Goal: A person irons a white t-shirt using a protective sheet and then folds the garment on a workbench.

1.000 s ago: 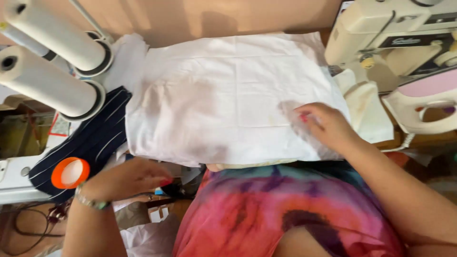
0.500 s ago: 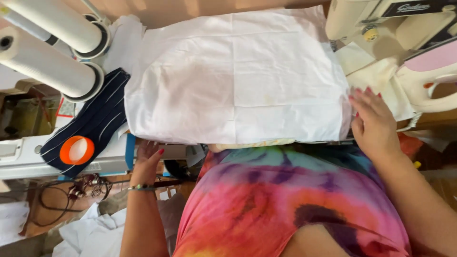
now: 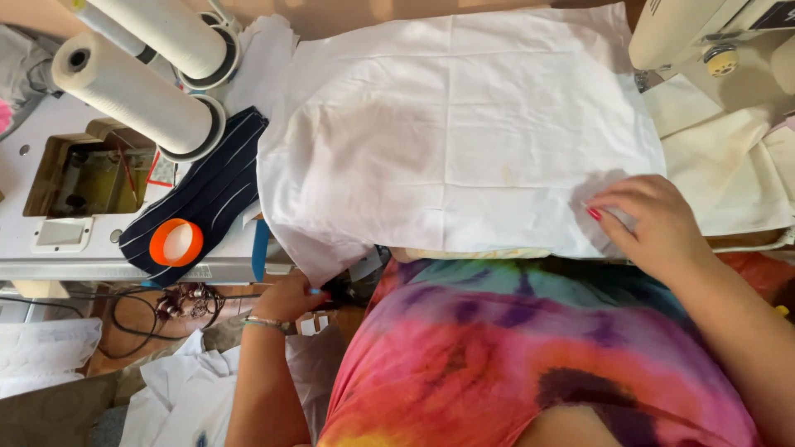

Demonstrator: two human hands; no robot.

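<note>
1. White cloth point(image 3: 455, 132): the largest item in view, it lay spread flat over the work surface in front of the person, creased into rectangular fold lines, with a faint brownish stain near its middle. Its near left corner hung over the table edge.
2. Sewing machine point(image 3: 704, 33): a cream body stood at the far right, just beyond the cloth's right edge, with a cream fabric piece point(image 3: 729, 174) lying below it.
3. Thread cones point(image 3: 137, 91): two large white cones lay tilted on round bases at the far left, side by side and near the cloth's left edge.
4. Navy striped fabric point(image 3: 211, 194): a dark strip with thin pale stripes lay between the cones and the cloth, touching the cloth's left border.
5. Right hand point(image 3: 650, 223): it rested on the near right corner of the white cloth, palm down, fingers curled slightly and pressing the fabric, which puckered under the fingertips.
6. Left hand point(image 3: 290, 298): it was lowered below the table edge, beneath the cloth's hanging corner. It seemed closed around a small dark object, though the view there was too shadowed to tell what it gripped.
7. Orange ring point(image 3: 175, 242): a small round orange item with a pale centre sat on the striped fabric's near end.
</note>
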